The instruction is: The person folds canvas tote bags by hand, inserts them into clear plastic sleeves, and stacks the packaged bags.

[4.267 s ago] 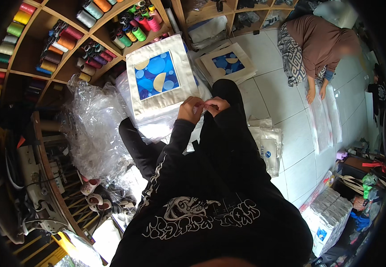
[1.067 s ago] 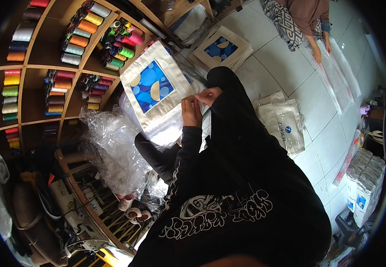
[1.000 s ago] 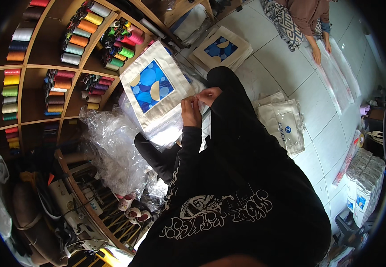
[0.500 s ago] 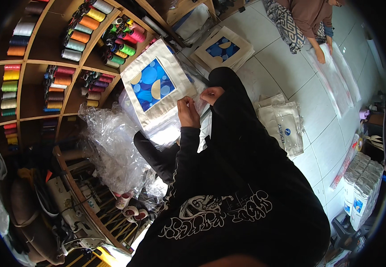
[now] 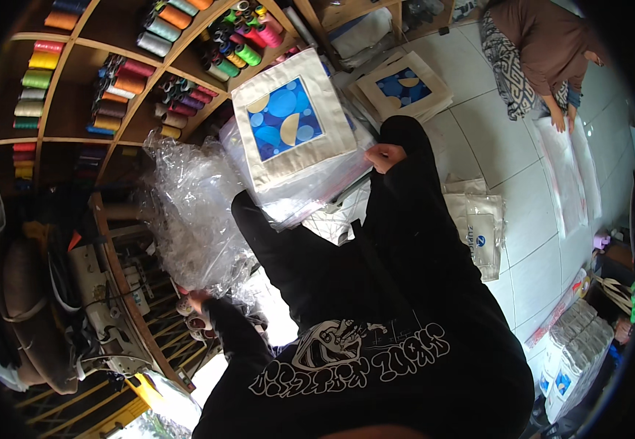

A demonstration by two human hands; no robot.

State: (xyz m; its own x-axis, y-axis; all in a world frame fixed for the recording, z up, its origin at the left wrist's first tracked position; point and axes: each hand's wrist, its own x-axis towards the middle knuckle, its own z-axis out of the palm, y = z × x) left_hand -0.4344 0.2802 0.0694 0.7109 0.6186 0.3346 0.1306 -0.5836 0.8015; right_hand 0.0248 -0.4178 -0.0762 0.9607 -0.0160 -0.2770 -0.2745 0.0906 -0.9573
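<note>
A cream fabric bag with a blue panel of circles (image 5: 288, 121) lies on a stack of clear plastic packaging (image 5: 306, 194) in front of me. My right hand (image 5: 386, 157) is at the stack's right edge, its fingers curled together; whatever they might hold is too small to make out. My left hand (image 5: 197, 298) is low on the left, beside the lower end of a heap of crumpled clear plastic (image 5: 193, 212) and close to some shoes (image 5: 199, 325). Its fingers are small and partly hidden, so their grip does not show.
Thread spools (image 5: 123, 84) fill wooden shelves at the left. More printed bags (image 5: 403, 86) lie piled beyond my right knee, and wrapped bags (image 5: 475, 227) rest on the tiles. A person (image 5: 540, 51) handles plastic sheets (image 5: 560, 175) at far right. A sewing machine (image 5: 101, 307) stands lower left.
My left hand has left the bag's near edge and swung down and left toward the plastic heap. My right hand stays by the stack. The whole view has shifted.
</note>
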